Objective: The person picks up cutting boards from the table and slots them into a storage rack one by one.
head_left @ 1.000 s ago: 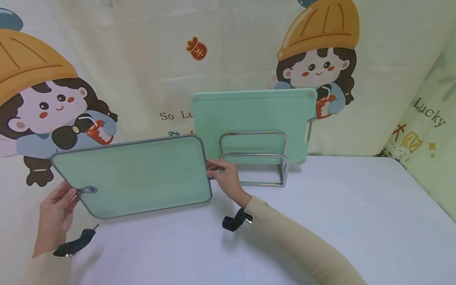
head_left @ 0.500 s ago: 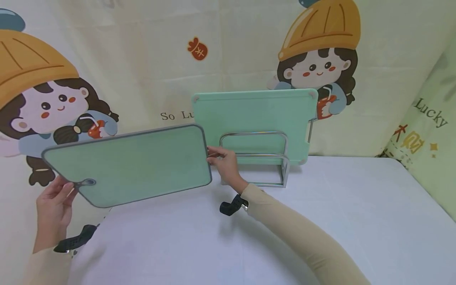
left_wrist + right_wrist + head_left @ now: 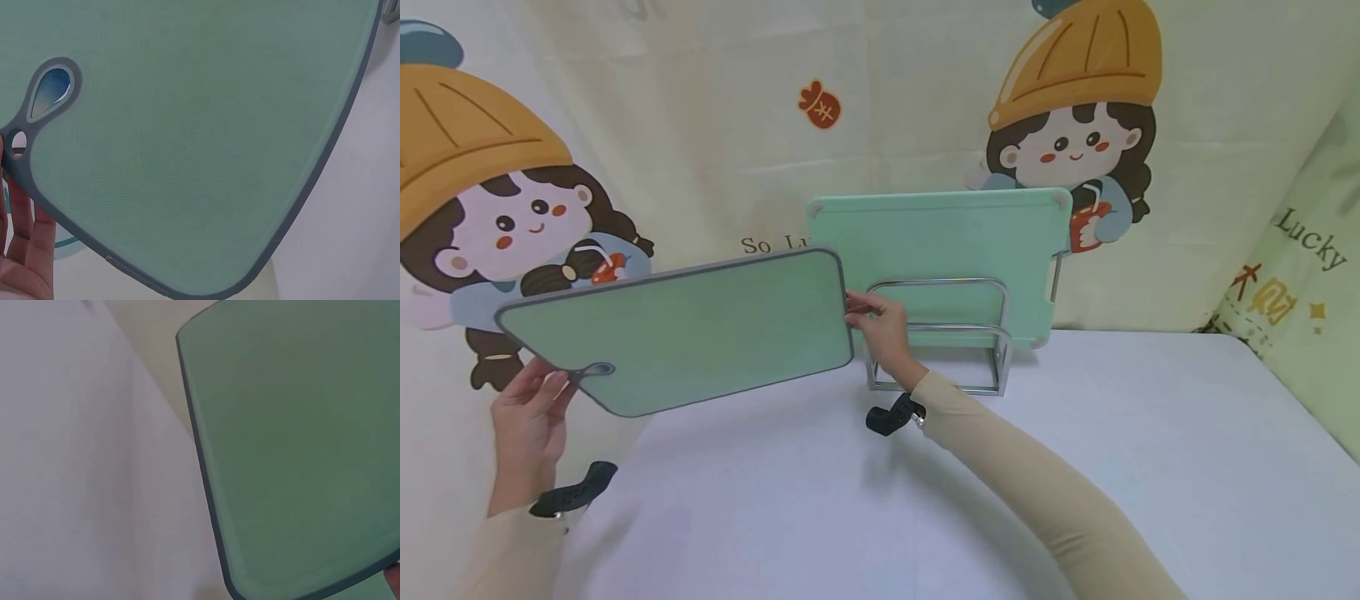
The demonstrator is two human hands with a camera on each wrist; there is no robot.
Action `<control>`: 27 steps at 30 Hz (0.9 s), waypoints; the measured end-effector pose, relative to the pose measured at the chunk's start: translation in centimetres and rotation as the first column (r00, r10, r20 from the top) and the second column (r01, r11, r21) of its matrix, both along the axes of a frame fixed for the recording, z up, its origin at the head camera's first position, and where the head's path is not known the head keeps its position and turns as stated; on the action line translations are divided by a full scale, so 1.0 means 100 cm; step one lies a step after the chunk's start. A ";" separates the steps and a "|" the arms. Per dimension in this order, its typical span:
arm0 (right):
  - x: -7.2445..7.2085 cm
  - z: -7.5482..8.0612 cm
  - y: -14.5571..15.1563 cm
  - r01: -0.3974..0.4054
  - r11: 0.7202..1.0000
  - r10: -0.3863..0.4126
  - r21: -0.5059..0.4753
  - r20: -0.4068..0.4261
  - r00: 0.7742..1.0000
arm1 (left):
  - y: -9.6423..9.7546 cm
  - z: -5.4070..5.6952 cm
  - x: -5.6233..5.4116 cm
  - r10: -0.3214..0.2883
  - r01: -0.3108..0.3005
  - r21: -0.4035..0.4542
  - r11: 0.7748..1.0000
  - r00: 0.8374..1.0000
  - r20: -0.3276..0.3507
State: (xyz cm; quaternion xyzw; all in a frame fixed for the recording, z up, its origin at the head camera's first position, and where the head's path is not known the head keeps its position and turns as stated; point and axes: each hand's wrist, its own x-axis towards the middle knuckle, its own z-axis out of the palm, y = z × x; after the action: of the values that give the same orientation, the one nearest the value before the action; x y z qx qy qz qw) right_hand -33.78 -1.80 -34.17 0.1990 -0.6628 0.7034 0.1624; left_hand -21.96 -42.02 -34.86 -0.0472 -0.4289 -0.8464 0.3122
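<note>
A green cutting board [image 3: 700, 333] with a grey rim hangs above the white table, its right end higher than its left. My left hand [image 3: 531, 421] pinches its left edge beside the teardrop-shaped inset [image 3: 53, 90]. At the opposite short edge, my right hand [image 3: 883, 337] grips the rim between thumb and fingers, just in front of a metal rack [image 3: 958, 328]. In that rack a second, lighter green cutting board [image 3: 940, 237] stands upright on its long side. The right wrist view catches only a bit of a finger [image 3: 392, 580] at the held board's rim.
The white table [image 3: 1112, 433] runs up to a backdrop cloth [image 3: 737, 108] printed with cartoon figures. Another printed cloth [image 3: 1315, 250] hangs at the right. A black wrist camera [image 3: 574, 492] sits on the left wrist, another [image 3: 891, 414] on the right.
Both hands have lifted the grey-rimmed cutting board higher over the table, and its right end has tilted further up. The rack and the board in it have stayed in place.
</note>
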 end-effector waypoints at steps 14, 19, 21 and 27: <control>-0.006 0.004 0.011 0.039 0.999 -0.039 0.017 0.005 0.999 | 0.013 0.001 -0.016 0.000 0.000 0.005 1.000 1.000 0.008; -0.007 0.005 0.011 0.063 0.997 -0.063 0.041 -0.004 0.998 | 0.012 0.000 -0.022 -0.014 0.014 0.003 1.000 1.000 0.018; -0.007 0.005 0.011 0.077 0.996 -0.077 0.045 -0.008 0.997 | 0.012 -0.001 -0.025 -0.013 0.013 -0.001 1.000 1.000 0.024; -0.011 0.005 0.014 0.115 0.991 -0.115 0.062 -0.001 0.993 | 0.016 -0.003 -0.034 0.011 -0.009 -0.037 0.999 0.998 0.059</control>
State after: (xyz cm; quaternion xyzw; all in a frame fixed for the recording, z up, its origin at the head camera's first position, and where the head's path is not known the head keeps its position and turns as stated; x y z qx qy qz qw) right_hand -34.92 -0.41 -33.66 0.1647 -0.6949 0.6721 0.1956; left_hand -25.39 -40.46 -35.20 -0.0256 -0.4536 -0.8379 0.3026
